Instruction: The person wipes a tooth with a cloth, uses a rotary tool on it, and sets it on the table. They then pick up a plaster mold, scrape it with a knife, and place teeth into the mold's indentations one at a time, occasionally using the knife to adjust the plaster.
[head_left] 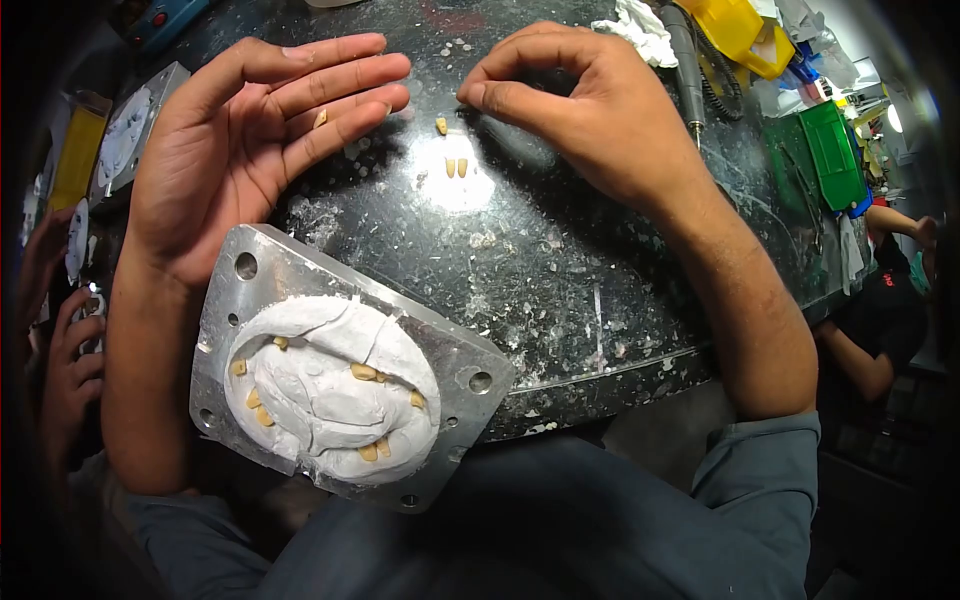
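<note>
My left hand [265, 130] is palm up with its fingers stretched out, and a small yellowish tooth [320, 118] lies on its fingers. My right hand [590, 110] is over the bench with thumb and forefinger pressed together; whether anything is between them is too small to tell. Just left of that pinch, one tooth [441, 126] lies on the dark surface, and a pair of teeth [456, 168] lies side by side below it. Nearer my body, a metal mould plate [480, 355] holds white plaster [330, 395] with several yellowish teeth set in it.
The dark bench [560, 290] is spotted with plaster. A handpiece tool [686, 70], crumpled white tissue [640, 35], yellow bin [735, 35] and green tray [832, 155] stand right. Another plate [140, 125] lies left. Other people's hands [75, 350] show far left; a person [885, 310] is far right.
</note>
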